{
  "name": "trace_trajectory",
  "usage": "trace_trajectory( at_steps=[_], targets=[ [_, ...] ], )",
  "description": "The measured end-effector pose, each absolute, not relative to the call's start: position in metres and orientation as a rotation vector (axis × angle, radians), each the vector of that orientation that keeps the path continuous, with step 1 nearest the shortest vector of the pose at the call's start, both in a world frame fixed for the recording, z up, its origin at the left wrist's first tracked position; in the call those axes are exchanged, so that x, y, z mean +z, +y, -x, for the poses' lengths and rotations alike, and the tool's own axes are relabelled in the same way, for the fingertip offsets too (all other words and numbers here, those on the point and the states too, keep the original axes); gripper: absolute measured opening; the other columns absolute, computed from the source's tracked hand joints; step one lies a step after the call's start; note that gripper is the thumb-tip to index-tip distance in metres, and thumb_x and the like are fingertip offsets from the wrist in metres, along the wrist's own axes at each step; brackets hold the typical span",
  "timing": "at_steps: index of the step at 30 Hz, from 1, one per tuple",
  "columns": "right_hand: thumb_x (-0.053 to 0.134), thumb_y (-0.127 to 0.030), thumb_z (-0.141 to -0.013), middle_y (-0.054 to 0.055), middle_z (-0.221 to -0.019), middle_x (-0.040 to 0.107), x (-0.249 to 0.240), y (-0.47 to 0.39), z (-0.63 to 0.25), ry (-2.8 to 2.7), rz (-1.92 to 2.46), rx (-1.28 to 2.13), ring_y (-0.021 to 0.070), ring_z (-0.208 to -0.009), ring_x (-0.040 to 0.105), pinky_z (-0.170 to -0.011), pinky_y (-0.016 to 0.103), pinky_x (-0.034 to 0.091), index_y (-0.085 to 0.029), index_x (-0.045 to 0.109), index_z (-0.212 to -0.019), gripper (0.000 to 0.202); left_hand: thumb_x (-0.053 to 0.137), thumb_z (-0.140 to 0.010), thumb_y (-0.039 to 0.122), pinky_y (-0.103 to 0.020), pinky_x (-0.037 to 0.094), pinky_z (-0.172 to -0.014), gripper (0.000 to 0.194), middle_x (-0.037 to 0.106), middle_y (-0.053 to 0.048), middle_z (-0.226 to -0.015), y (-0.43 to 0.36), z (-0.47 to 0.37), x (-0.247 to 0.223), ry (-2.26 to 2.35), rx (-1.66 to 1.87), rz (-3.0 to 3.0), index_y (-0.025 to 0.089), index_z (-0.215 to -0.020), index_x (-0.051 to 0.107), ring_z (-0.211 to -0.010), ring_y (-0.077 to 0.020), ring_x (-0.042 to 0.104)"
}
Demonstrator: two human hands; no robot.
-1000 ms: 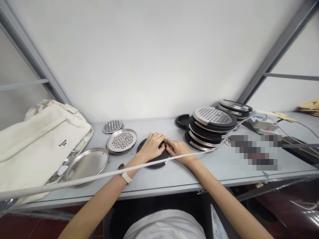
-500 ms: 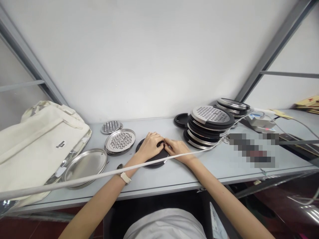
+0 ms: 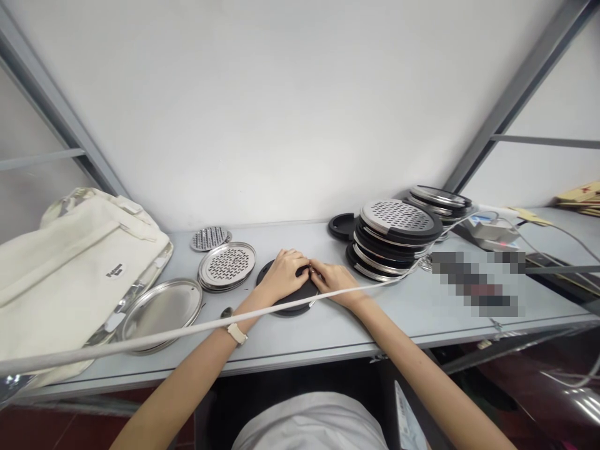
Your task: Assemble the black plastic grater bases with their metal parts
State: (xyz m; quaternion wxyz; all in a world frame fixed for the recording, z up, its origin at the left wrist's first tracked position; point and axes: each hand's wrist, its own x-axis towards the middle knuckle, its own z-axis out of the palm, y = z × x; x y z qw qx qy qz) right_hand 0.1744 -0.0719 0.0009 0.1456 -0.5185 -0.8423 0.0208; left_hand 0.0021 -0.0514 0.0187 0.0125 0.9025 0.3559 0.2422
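A black round disc (image 3: 300, 294) lies on the table in front of me, partly covered by my hands. My left hand (image 3: 284, 275) rests over its top with the fingers curled toward the far right rim. At that same rim, my right hand (image 3: 332, 281) has thumb and fingers pinched together on the edge; a small shiny strip shows below it. The fingertips of both hands nearly meet. To the left are round metal grater plates (image 3: 229, 264) and plain metal discs (image 3: 164, 309). On the right rises a stack of black-rimmed grater discs (image 3: 398, 217).
A white cable (image 3: 262, 312) crosses in front of my wrists. The cream bag (image 3: 79, 256) occupies the left end. Smaller grater plates (image 3: 209, 238) and a notched black ring (image 3: 341, 227) lie near the wall. Farther right sits a power strip (image 3: 492, 231).
Both hands stay on the black disc in almost the same pose. The whole view has shifted very slightly; nothing else visibly differs.
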Motion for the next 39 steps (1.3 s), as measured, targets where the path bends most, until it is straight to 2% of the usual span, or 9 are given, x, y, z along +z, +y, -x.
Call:
trace_trajectory(
  at_steps=[10, 25, 33, 39],
  targets=[
    [0.035, -0.026, -0.094, 0.004, -0.079, 0.067, -0.0017, -0.0699, -0.1736, -2.394, 1.488, 0.126, 0.0159, -0.067, 0.06, -0.059, 0.025, 0.028, -0.019, 0.052, -0.106, 0.023, 0.05, -0.085, 0.016, -0.037, 0.037, -0.088, 0.014, 0.062, -0.004, -0.089, -0.0501, -0.0013, 0.017, 1.094, 0.742, -2.787, 0.019, -0.089, 0.062, -0.091, -0.019, 0.054],
    [0.035, -0.029, -0.094, 0.002, -0.075, 0.065, -0.0043, -0.0694, -0.1731, -2.35, 1.508, 0.13, 0.0153, -0.064, 0.058, -0.059, 0.024, 0.029, -0.02, 0.054, -0.1, 0.022, 0.05, -0.084, 0.014, -0.036, 0.039, -0.087, 0.013, 0.06, -0.004, -0.087, -0.0505, -0.0025, 0.0175, 1.044, 0.755, -2.768, 0.018, -0.085, 0.062, -0.09, -0.0192, 0.054],
    [0.026, -0.036, -0.097, 0.002, -0.073, 0.064, 0.0032, -0.0736, -0.1707, -2.333, 1.534, 0.065, 0.0154, -0.062, 0.058, -0.057, 0.025, 0.026, -0.021, 0.053, -0.095, 0.03, 0.05, -0.084, 0.014, -0.035, 0.039, -0.088, 0.014, 0.061, -0.004, -0.086, -0.0486, -0.0022, 0.0144, 0.986, 0.806, -2.763, 0.018, -0.087, 0.063, -0.09, -0.0189, 0.054],
    [0.031, -0.035, -0.095, 0.0, -0.064, 0.06, 0.0021, -0.0724, -0.1711, -2.251, 1.581, 0.064, 0.0154, -0.057, 0.055, -0.054, 0.024, 0.026, -0.02, 0.05, -0.094, 0.024, 0.049, -0.084, 0.014, -0.034, 0.038, -0.089, 0.016, 0.061, -0.004, -0.087, -0.0499, -0.0021, 0.0143, 0.989, 0.778, -2.757, 0.018, -0.091, 0.063, -0.09, -0.0184, 0.054]
  ],
)
